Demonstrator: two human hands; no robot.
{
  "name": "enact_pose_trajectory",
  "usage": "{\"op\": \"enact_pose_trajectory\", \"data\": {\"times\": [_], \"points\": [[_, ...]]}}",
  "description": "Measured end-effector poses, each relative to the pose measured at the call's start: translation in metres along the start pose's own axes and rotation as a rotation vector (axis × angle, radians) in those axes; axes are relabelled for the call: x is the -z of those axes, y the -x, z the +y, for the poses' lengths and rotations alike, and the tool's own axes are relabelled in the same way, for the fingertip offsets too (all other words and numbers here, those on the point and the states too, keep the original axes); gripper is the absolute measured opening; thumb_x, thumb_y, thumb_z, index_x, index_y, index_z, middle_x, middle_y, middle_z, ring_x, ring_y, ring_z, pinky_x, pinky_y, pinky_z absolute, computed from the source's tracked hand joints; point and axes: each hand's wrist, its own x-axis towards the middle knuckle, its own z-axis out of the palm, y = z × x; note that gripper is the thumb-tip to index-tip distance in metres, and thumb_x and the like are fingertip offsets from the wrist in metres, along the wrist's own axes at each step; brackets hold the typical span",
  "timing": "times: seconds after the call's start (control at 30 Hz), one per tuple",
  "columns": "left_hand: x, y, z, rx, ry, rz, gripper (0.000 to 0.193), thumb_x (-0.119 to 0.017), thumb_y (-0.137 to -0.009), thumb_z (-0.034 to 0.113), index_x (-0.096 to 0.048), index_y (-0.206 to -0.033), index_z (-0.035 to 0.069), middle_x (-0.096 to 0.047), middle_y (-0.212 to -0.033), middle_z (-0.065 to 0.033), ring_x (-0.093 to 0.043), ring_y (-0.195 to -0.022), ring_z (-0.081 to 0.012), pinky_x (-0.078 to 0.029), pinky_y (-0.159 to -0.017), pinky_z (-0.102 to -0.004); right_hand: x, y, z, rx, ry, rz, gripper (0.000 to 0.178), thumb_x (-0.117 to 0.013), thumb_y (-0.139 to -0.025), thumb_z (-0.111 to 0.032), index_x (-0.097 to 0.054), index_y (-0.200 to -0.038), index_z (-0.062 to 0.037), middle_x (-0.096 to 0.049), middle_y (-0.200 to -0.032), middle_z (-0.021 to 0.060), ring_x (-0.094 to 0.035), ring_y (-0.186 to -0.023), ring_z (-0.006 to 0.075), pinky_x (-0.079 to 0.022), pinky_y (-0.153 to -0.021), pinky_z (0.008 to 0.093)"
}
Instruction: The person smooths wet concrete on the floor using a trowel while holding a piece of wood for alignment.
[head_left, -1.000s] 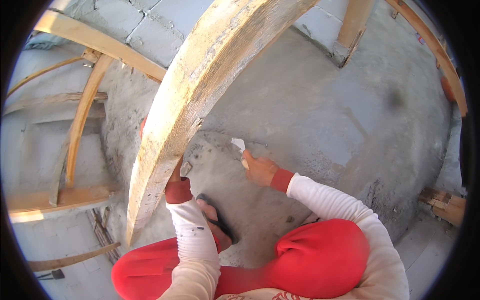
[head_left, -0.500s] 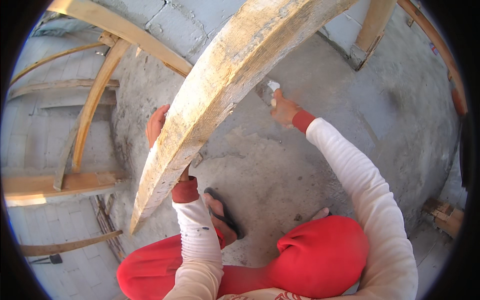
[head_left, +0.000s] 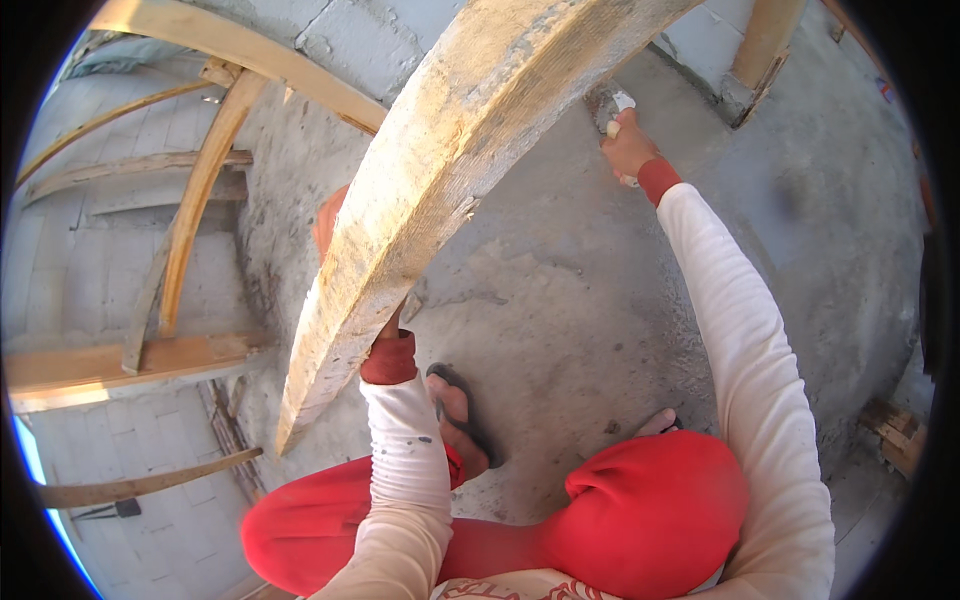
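Observation:
A thick, rough wooden beam point(head_left: 415, 200) slants close across the view, from the top right down to a narrow end at the lower left. My left hand point(head_left: 328, 220) reaches under it, and its fingers show at the beam's left edge, curled round the wood. The beam hides the palm and thumb. My right hand point(head_left: 630, 148) is closed on the pale handle of a trowel point(head_left: 606, 98), out at arm's length low over the grey cement floor point(head_left: 540, 290). Part of the trowel's grey blade shows beside the beam, near the foot of the block wall.
A pale block wall point(head_left: 375, 50) stands at the back. An upright wooden post point(head_left: 765, 50) meets the floor at the upper right. More timbers point(head_left: 205, 190) cross at the left, above a lower block surface. My sandalled foot point(head_left: 460, 415) rests beneath the beam.
My right hand has moved the trowel farther away and to the right, toward the wall and post. My left hand stays at the beam; the whole view has shifted slightly.

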Motion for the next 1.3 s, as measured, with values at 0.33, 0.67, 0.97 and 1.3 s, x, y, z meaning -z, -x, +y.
{"op": "enact_pose_trajectory", "data": {"times": [0.33, 0.67, 0.97, 1.3], "points": [[-0.011, 0.001, 0.017, -0.002, -0.064, -0.062, 0.055, -0.075, -0.093, 0.037, -0.064, -0.132, 0.0, -0.066, -0.129, -0.0099, -0.061, -0.118, -0.0209, -0.043, -0.108, -0.0364, -0.139, 0.135, -0.009, 0.345, 0.391, -0.565, 0.049, -0.06, -0.092, -0.015, -0.037, -0.136, -0.0078, -0.068, -0.106, 0.0295, -0.068, -0.101, 0.0482, -0.053, -0.086, 0.0545], [-0.014, -0.007, 0.025, -0.122, -0.046, -0.049, 0.055, -0.077, -0.092, 0.037, -0.065, -0.13, -0.001, -0.066, -0.128, -0.0107, -0.061, -0.117, -0.0216, -0.043, -0.107, -0.0366, -0.006, 0.071, 0.055, -0.02, 0.023, -0.075, 0.045, -0.058, -0.094, -0.019, -0.035, -0.132, -0.0128, -0.066, -0.092, 0.0188, -0.066, -0.062, 0.0311, -0.053, -0.054, 0.0418], [-0.03, -0.033, 0.046, -0.28, -0.064, -0.027, 0.055, -0.078, -0.09, 0.037, -0.066, -0.128, -0.001, -0.066, -0.127, -0.0114, -0.061, -0.116, -0.0223, -0.044, -0.105, -0.0367, -0.132, 0.221, 0.057, 0.241, 0.253, -0.518, 0.05, -0.063, -0.089, -0.016, -0.036, -0.131, -0.0132, -0.068, -0.091, 0.0294, -0.067, -0.088, 0.0513, -0.05, -0.078, 0.0594], [-0.058, -0.046, 0.048, -0.366, -0.065, -0.004, 0.056, -0.081, -0.088, 0.037, -0.067, -0.125, -0.003, -0.067, -0.125, -0.0124, -0.062, -0.114, -0.0234, -0.045, -0.103, -0.0369, -0.001, 0.163, 0.154, 0.068, 0.052, 0.225, 0.047, -0.062, -0.094, -0.021, -0.035, -0.131, -0.0124, -0.067, -0.092, 0.029, -0.064, -0.09, 0.0547, -0.049, -0.077, 0.0609]]}}
